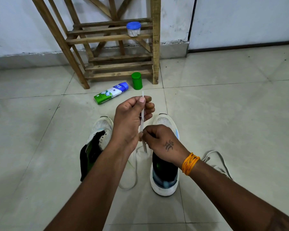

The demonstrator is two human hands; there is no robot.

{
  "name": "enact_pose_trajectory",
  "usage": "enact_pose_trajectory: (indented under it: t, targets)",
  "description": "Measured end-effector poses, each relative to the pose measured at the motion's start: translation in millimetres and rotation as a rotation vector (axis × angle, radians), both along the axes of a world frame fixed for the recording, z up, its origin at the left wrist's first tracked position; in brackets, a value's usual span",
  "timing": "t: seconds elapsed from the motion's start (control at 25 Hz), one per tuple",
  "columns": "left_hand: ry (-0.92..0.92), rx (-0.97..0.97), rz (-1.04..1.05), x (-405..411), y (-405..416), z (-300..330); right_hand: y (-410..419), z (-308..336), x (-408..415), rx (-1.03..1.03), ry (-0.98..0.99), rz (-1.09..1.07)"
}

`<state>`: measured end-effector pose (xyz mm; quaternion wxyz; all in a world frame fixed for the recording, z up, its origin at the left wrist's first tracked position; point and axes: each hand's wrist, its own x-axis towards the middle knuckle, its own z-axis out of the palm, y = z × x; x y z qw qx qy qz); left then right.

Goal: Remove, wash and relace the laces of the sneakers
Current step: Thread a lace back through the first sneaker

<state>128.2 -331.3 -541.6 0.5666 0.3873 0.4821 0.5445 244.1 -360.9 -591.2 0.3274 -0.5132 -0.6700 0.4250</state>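
Observation:
Two white sneakers stand on the tiled floor, toes pointing away from me: the left sneaker [99, 132] with its dark tongue folded out, and the right sneaker [164, 179]. A white lace [142, 114] runs taut between my hands above the shoes. My left hand [132, 117] pinches its upper end, with the tip sticking up past my thumb. Lower down, my right hand [160, 142] pinches the same lace just over the right sneaker. The lace's slack loops onto the floor between the shoes. A second white lace [218, 161] lies on the floor to the right.
A wooden rack [107, 47] stands against the wall ahead, with a blue-lidded jar [133, 29] on a slat. A green container [137, 80] and a lying green, white and blue bottle [111, 93] sit on the floor before it.

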Motion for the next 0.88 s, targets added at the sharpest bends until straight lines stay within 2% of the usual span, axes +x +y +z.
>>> enact_pose_trajectory:
  t: [0.08,0.24,0.44,0.56,0.68,0.76,0.88]
  targets:
    - [0.014,0.004,0.006,-3.5,2.2,-1.1,-5.5,-6.8,-0.6,-0.035,-0.05,0.049]
    - [0.114,0.017,-0.006,-0.9,-1.7,-11.6,-6.8,-4.7,3.1,-0.024,-0.062,0.01]
    - [0.325,0.006,-0.024,-0.9,-2.3,-34.9,-8.4,-9.9,33.6,-0.003,-0.086,-0.359]
    - [0.47,0.025,-0.096,4.1,-4.8,-54.6,-12.9,-19.4,55.5,-0.095,-0.105,-0.538]
    - [0.535,0.028,-0.124,16.7,-10.4,-68.0,-21.6,-33.4,56.6,-0.207,-0.324,-0.46]
    - [0.576,0.041,-0.128,26.1,-14.5,-73.3,-24.7,-43.5,52.2,-0.198,-0.421,-0.449]
    - [0.752,0.198,-0.136,35.9,-22.2,-76.1,-30.7,-51.1,47.5,-0.073,-0.384,-0.508]
